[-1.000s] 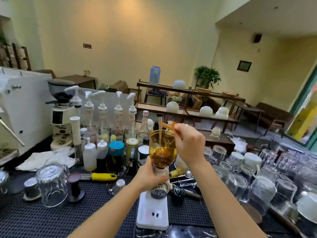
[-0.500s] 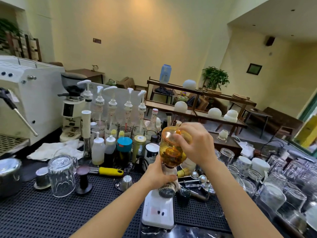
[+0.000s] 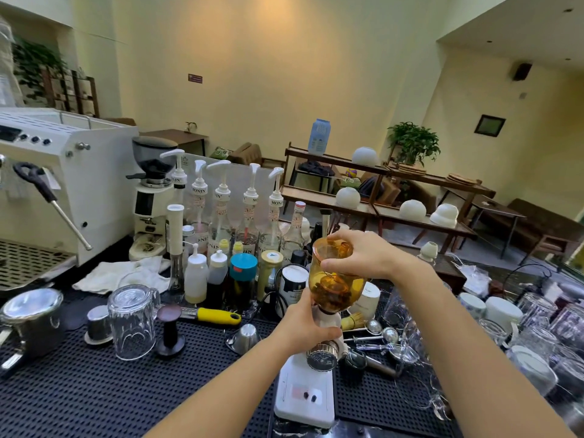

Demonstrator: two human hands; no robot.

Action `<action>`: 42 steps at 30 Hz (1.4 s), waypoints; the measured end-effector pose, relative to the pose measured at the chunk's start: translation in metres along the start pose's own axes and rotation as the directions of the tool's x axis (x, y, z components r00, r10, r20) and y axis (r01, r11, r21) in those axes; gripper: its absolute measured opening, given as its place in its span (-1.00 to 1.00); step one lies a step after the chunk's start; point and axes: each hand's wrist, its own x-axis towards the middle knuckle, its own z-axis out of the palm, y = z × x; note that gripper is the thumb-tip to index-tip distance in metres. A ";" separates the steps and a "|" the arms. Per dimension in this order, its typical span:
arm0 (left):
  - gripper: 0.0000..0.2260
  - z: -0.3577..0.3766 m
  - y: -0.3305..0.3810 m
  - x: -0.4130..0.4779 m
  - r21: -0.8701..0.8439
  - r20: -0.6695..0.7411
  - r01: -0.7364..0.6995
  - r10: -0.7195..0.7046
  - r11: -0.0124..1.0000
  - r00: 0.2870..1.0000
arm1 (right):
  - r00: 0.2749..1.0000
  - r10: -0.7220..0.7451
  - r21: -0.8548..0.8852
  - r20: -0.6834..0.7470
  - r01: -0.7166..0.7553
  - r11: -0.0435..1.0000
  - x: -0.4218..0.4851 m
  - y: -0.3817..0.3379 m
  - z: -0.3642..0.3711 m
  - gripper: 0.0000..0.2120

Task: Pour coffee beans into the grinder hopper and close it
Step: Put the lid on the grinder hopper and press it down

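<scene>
Apparently right hand [image 3: 363,256] clasping amber hopper [image 3: 335,279] rim, left hand [image 3: 308,327] wrapped around grinder [image 3: 305,390] neck

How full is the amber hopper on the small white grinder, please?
Only the bottom is filled: dark coffee beans sit low in the amber hopper, and the clear amber wall above them is empty. The right hand holds its top.

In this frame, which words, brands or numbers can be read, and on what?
"MONIN": neck labels of the clear pump-top syrup bottles.
"MONIN", partly cut off: lower labels of the same bottles.
Red wall sign: too blurred.
White-labelled black tin: small print, unreadable.
White grinder with amber hopper, held by both hands: no readable text.
</scene>
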 end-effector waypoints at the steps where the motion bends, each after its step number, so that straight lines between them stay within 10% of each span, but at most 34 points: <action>1: -0.21 0.000 0.000 0.000 -0.003 0.000 0.000 0.000 1.000 1.000 | 1.000 0.005 -0.018 0.020 -0.004 1.000 0.002 -0.004 -0.003 -0.26; 8: -0.25 -0.002 0.001 -0.001 -0.002 -0.003 -0.011 0.011 1.000 1.000 | 0.994 -0.092 -0.189 -0.064 0.079 0.979 0.003 -0.010 0.011 -0.43; 16: -0.36 -0.002 0.001 -0.002 -0.015 -0.004 -0.007 0.007 1.000 1.000 | 0.955 -0.124 0.189 -0.271 0.179 0.966 0.001 -0.001 0.007 -0.48; 31: -0.35 -0.001 -0.001 -0.002 0.004 0.000 -0.010 0.010 1.000 1.000 | 0.993 -0.048 -0.097 -0.111 0.037 0.995 0.014 -0.005 0.019 -0.39; 37: -0.36 -0.002 0.002 -0.005 0.000 -0.005 -0.005 0.005 1.000 1.000 | 1.000 0.006 -0.008 0.031 -0.006 1.000 0.006 -0.011 0.016 -0.20; 42: -0.38 -0.001 0.003 -0.006 -0.029 0.005 0.006 -0.006 1.000 1.000 | 0.997 0.076 0.139 0.006 -0.077 0.987 -0.001 0.001 0.006 -0.44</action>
